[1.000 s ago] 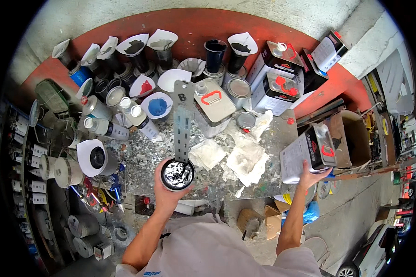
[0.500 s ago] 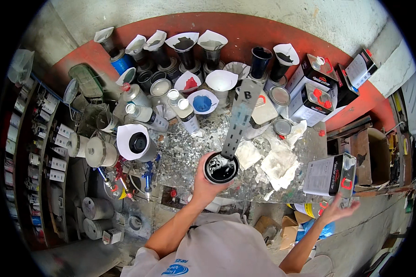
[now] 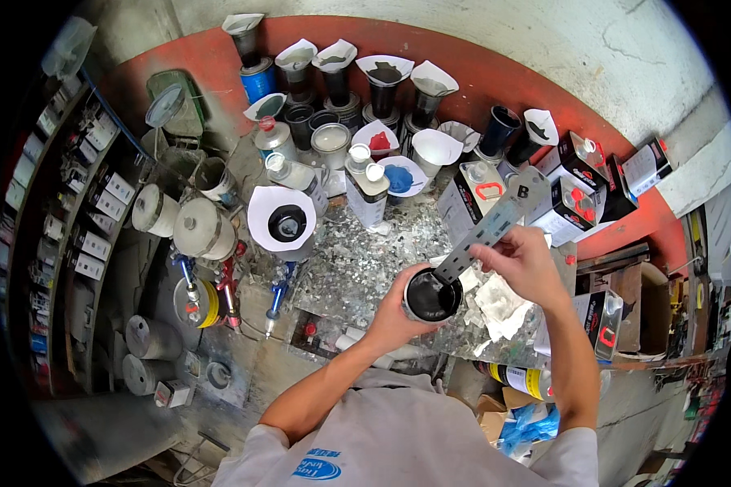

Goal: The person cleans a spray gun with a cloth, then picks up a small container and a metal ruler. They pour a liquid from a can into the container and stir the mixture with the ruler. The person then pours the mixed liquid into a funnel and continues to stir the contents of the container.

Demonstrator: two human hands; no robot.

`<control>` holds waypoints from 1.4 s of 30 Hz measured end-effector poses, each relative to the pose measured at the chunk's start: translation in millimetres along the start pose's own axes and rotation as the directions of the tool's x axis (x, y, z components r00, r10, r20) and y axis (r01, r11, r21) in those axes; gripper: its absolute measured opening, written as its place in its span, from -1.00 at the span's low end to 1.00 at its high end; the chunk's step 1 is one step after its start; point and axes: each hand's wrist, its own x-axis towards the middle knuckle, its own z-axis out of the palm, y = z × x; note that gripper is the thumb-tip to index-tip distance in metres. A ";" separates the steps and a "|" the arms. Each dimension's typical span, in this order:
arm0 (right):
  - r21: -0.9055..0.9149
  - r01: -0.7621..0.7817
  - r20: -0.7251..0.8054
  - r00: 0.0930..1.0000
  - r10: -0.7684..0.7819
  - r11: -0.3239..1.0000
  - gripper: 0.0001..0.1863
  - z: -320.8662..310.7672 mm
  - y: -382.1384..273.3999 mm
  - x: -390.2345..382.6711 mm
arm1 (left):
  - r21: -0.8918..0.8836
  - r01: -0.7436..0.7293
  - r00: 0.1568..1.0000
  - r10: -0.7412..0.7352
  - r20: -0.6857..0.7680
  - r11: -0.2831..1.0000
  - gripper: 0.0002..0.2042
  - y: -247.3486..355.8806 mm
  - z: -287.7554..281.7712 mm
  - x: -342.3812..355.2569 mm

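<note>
A cup of black paint (image 3: 430, 297) is in my left hand (image 3: 391, 315), whose fingers wrap around its left side above the bench's front part. My right hand (image 3: 526, 261) pinches a flat grey mixing stick (image 3: 502, 213) with slots and markings along it. The stick leans up to the right, and its lower end is inside the cup, at the right of the paint. Crumpled white paper (image 3: 498, 307) lies on the bench just behind and right of the cup, partly covered by my right hand and forearm.
Bottles (image 3: 367, 195) and solvent cans (image 3: 463, 199) stand behind my hands. Cups with paper strainers (image 3: 384, 77) line the red back board. Left of me are a paper-topped cup (image 3: 261, 213) and hanging spray guns (image 3: 229, 284). A rectangular can (image 3: 603, 321) stands beyond my right forearm.
My right hand has come from beside the rectangular can on the right to the mixing stick and closed on it. The stick now leans further right. The view has shifted.
</note>
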 end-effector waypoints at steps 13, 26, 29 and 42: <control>-0.284 0.403 0.195 0.913 -0.359 0.870 -0.85 -26.9 -51.5 8.2 | -0.070 -0.008 1.000 0.009 0.014 0.998 -0.12 11.8 -16.9 6.7; -0.337 0.266 0.101 0.964 -0.246 0.903 -0.86 10.4 -33.1 -25.9 | -0.057 -0.031 0.997 0.027 -0.075 0.998 -0.15 2.7 -14.6 16.6; -0.280 0.329 0.039 0.942 -0.332 0.902 -0.86 15.5 -39.6 -25.4 | -0.050 -0.020 0.997 0.016 -0.080 0.999 -0.15 -0.4 -11.0 18.2; -0.287 0.271 -0.100 0.945 -0.310 0.919 -0.87 -6.3 -48.8 -0.3 | -0.057 0.010 0.998 -0.014 -0.063 0.998 -0.12 0.7 -9.1 20.7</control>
